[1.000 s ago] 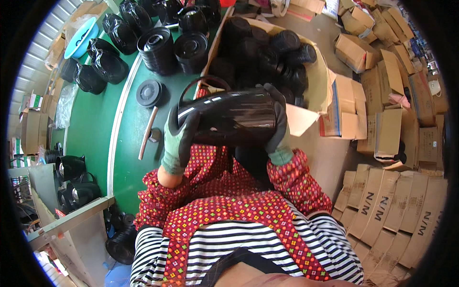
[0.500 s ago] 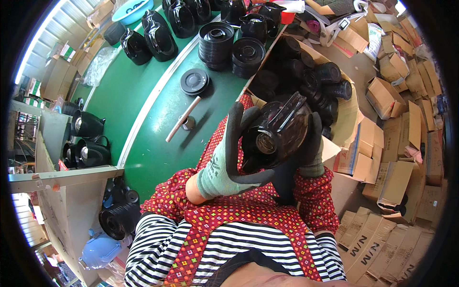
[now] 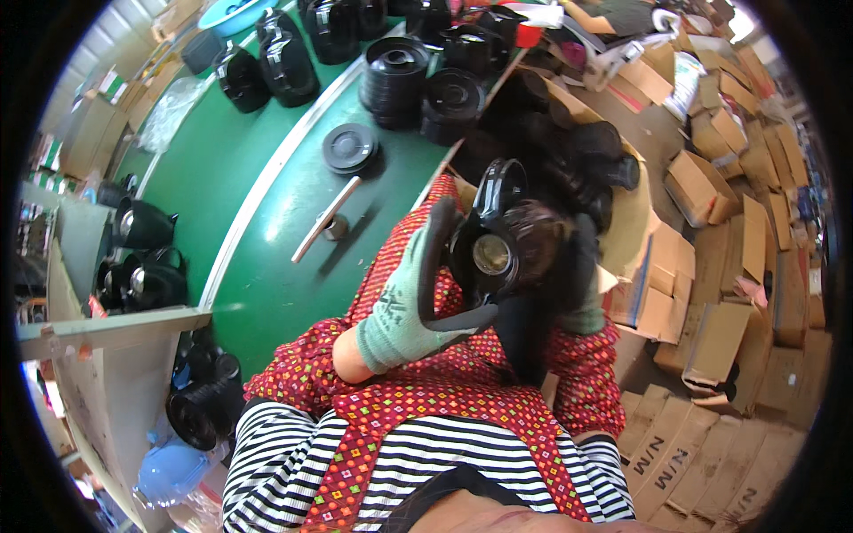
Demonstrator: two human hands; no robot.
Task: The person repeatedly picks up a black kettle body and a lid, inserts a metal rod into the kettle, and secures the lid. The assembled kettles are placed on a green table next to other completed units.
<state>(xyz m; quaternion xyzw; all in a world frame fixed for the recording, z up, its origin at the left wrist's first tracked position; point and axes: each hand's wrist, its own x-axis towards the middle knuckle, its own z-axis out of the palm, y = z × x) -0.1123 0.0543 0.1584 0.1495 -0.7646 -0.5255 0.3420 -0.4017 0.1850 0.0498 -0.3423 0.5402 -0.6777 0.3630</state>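
From where I stand, the long green surface runs beside an open tan cardboard box of black round parts. The glossy black rounded jug with a loop handle sits between both hands, above the person's lap. The left hand in a green-and-black glove makes a broad C around the jug's left side; whether it grips, I can't tell. The blurred right hand is at its right; I can't tell its closure.

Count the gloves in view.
2: one on the left hand, left of the glossy black jug; one on the right hand, blurred, to the jug's right. More may be hidden.
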